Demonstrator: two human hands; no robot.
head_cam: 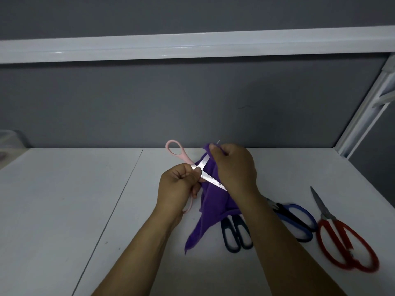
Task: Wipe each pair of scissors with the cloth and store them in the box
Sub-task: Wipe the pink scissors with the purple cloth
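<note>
My left hand (pixel 179 186) grips a pair of pink-handled scissors (pixel 175 148) spread wide open above the table, one pink loop pointing up and away, the other under my palm. My right hand (pixel 234 167) pinches a purple cloth (pixel 210 212) around the tip of the far blade, and the rest of the cloth hangs down to the table. The near blade crosses in front of the cloth. On the table to the right lie dark-handled scissors (pixel 235 236), blue-handled scissors (pixel 296 221) partly under my right forearm, and red-handled scissors (pixel 344 238).
The white table (pixel 64 210) runs to a grey back wall. A white shelf edge (pixel 192 47) hangs overhead and a white frame post (pixel 367 107) stands at the right. A translucent container edge (pixel 6 139) shows at the far left.
</note>
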